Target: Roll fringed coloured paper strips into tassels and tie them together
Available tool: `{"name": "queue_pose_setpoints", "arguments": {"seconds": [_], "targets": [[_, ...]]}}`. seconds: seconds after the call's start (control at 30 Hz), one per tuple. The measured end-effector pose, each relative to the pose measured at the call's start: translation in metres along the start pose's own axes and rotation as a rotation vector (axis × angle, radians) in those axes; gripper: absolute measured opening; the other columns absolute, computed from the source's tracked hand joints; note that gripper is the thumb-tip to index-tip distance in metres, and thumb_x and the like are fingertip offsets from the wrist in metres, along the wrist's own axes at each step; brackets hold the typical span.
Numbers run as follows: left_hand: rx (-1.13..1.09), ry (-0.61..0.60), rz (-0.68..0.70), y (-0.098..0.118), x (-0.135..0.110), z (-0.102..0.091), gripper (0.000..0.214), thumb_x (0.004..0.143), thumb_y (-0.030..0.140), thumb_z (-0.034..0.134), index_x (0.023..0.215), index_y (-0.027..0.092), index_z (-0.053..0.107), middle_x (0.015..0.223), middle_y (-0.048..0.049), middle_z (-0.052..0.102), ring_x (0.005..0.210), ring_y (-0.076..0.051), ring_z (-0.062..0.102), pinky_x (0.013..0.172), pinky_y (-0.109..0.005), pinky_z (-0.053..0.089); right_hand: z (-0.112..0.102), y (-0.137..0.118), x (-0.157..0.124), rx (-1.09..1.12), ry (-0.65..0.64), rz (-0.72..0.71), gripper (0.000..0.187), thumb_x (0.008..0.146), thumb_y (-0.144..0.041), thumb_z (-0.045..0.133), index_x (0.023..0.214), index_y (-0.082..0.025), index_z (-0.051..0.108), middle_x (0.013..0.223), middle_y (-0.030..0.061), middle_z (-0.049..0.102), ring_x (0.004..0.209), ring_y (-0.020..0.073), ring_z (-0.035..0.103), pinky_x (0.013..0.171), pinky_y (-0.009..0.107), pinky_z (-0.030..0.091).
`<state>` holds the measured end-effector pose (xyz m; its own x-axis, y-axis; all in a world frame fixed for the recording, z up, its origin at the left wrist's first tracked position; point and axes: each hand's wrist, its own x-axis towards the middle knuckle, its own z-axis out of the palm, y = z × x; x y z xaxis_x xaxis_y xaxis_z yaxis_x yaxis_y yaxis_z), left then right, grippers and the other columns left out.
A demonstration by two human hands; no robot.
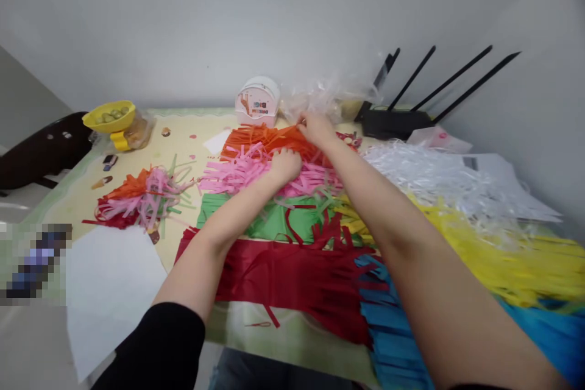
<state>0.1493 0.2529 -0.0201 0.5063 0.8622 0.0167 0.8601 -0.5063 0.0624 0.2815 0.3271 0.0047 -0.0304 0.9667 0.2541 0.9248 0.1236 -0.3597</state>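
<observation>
My right hand (316, 128) reaches to the far side of the table, its fingers pinched on the orange fringed tissue paper (256, 140). Nearer to me, my left hand (287, 164) is closed with its fingers curled down where the orange meets the pink fringed paper (228, 177); what lies between those fingers is hidden. Below my left hand come the green fringed paper (274, 222) and then a wide dark red fringed sheet (260, 271). Under my right forearm, yellow fringed paper (466, 244) and blue fringed paper (397, 329) spread out to the right.
A mixed bundle of fringe strips (146, 198) and a white sheet (109, 292) lie at left. White shredded strips (420, 170) cover the right side. Along the wall stand a black router (395, 124), clear plastic wrap (315, 97), a white-pink box (257, 102) and a yellow bowl (109, 117).
</observation>
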Motion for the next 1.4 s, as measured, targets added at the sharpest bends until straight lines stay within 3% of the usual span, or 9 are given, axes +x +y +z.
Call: {"name": "queue_pose_setpoints", "arguments": {"seconds": [0.13,0.5,0.63,0.77,0.87,0.93,1.07,1.2,1.4], "targets": [[-0.002,0.042,-0.016,0.001,0.005,-0.002,0.051,0.106,0.014,0.024,0.145,0.002,0.054,0.153,-0.0254,0.054,0.149,-0.030,0.046,0.125,-0.042,0.033,-0.003,-0.001,0.002,-0.018,-0.042,-0.028,0.033,0.090,-0.012,0.054,0.112,-0.014,0.079,0.117,0.0168,0.080,0.112,0.0317,0.072,0.104,0.042,0.053],[-0.069,-0.152,-0.188,-0.015,0.016,0.021,0.063,0.108,0.049,0.040,0.150,0.005,0.053,0.157,-0.0292,0.050,0.147,-0.036,0.052,0.117,-0.050,0.046,-0.059,-0.019,0.019,0.062,0.199,0.102,0.038,0.098,-0.011,0.046,0.122,-0.007,0.074,0.127,0.0219,0.075,0.126,0.0321,0.067,0.114,0.050,0.047],[-0.096,-0.161,-0.193,-0.016,0.013,0.017,0.062,0.108,0.050,0.042,0.151,0.006,0.053,0.155,-0.0283,0.053,0.147,-0.036,0.051,0.118,-0.051,0.045,-0.108,-0.024,0.033,0.140,0.368,0.123,0.032,0.098,-0.013,0.048,0.116,-0.011,0.074,0.126,0.0161,0.076,0.125,0.0270,0.066,0.118,0.052,0.045],[-0.118,-0.148,-0.207,-0.014,0.008,0.005,0.054,0.106,0.048,0.054,0.147,0.013,0.057,0.154,-0.0191,0.056,0.144,-0.032,0.054,0.119,-0.056,0.046,-0.186,-0.035,0.027,0.147,0.543,0.136,0.031,0.100,-0.018,0.048,0.118,-0.020,0.074,0.131,0.0099,0.074,0.130,0.0283,0.063,0.123,0.054,0.043],[-0.145,-0.140,-0.194,-0.009,-0.003,-0.027,0.042,0.102,0.041,0.064,0.136,0.015,0.065,0.142,-0.0142,0.065,0.129,-0.027,0.065,0.111,-0.052,0.054,-0.245,-0.055,-0.007,0.014,0.624,0.072,0.044,0.099,-0.016,0.040,0.132,-0.014,0.069,0.141,0.0107,0.068,0.138,0.0316,0.060,0.123,0.051,0.041],[-0.162,-0.130,-0.171,-0.005,-0.018,-0.063,0.028,0.099,0.026,0.066,0.122,0.011,0.071,0.128,-0.0165,0.073,0.119,-0.027,0.071,0.103,-0.044,0.058,-0.268,-0.075,-0.042,-0.126,0.520,-0.059,0.046,0.101,-0.020,0.038,0.135,-0.017,0.069,0.140,0.0093,0.070,0.140,0.0344,0.059,0.121,0.052,0.041],[-0.210,0.164,-0.149,0.005,-0.073,-0.141,0.035,0.106,0.027,0.045,0.119,0.009,0.072,0.123,-0.0220,0.074,0.122,-0.034,0.070,0.105,-0.047,0.055,-0.263,-0.114,-0.115,-0.392,0.288,-0.188,0.042,0.102,-0.017,0.046,0.134,-0.008,0.072,0.126,0.0208,0.075,0.134,0.0474,0.062,0.109,0.066,0.050],[-0.536,0.653,0.082,0.023,-0.131,-0.171,0.037,0.104,0.036,0.054,0.136,0.021,0.062,0.138,-0.0110,0.069,0.129,-0.025,0.065,0.110,-0.038,0.052,-0.229,-0.133,-0.168,-0.412,0.145,-0.271,0.030,0.099,-0.017,0.055,0.119,-0.016,0.077,0.110,0.0168,0.079,0.115,0.0422,0.073,0.099,0.058,0.058],[-0.633,0.523,0.195,0.051,-0.180,-0.146,0.034,0.096,0.019,0.051,0.128,0.017,0.063,0.131,-0.0108,0.073,0.126,-0.024,0.067,0.112,-0.038,0.052,-0.201,-0.131,-0.214,-0.175,0.155,-0.380,0.016,0.094,-0.022,0.057,0.091,-0.024,0.072,0.085,0.0080,0.075,0.101,0.0330,0.074,0.096,0.049,0.058]]}}
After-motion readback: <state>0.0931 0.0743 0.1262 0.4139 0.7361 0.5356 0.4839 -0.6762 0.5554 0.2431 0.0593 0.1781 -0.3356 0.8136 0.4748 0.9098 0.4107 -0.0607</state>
